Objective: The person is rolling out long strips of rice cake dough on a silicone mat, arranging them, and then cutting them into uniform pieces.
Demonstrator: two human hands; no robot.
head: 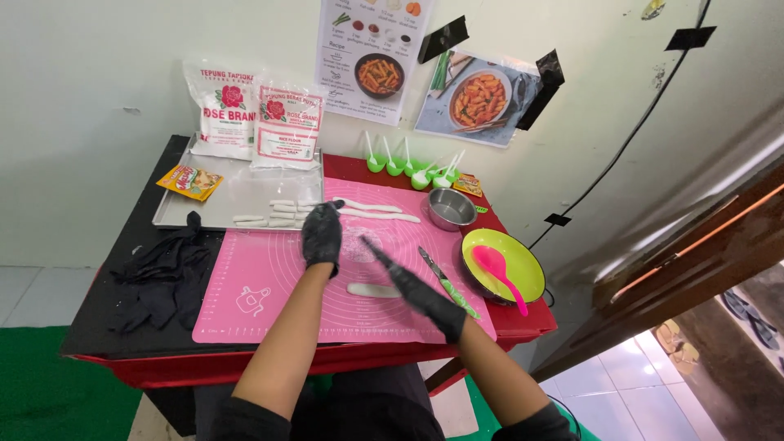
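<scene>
Both my hands wear black gloves over a pink silicone mat (269,294). My left hand (322,235) rests palm down near the mat's far middle, fingers pointing toward white dough sticks (273,214) on a metal tray (237,196). My right hand (412,286) stretches flat and angled across the mat, fingers together, just right of a short white dough roll (369,290). Neither hand grips anything. Two long dough ropes (377,211) lie at the mat's far edge.
A small steel bowl (451,208), a green-handled knife (447,285), and a green plate with a pink spoon (502,265) sit at the right. Two flour bags (255,122) lean on the wall. Green measuring spoons (408,170) and crumpled black gloves (163,273) are also here.
</scene>
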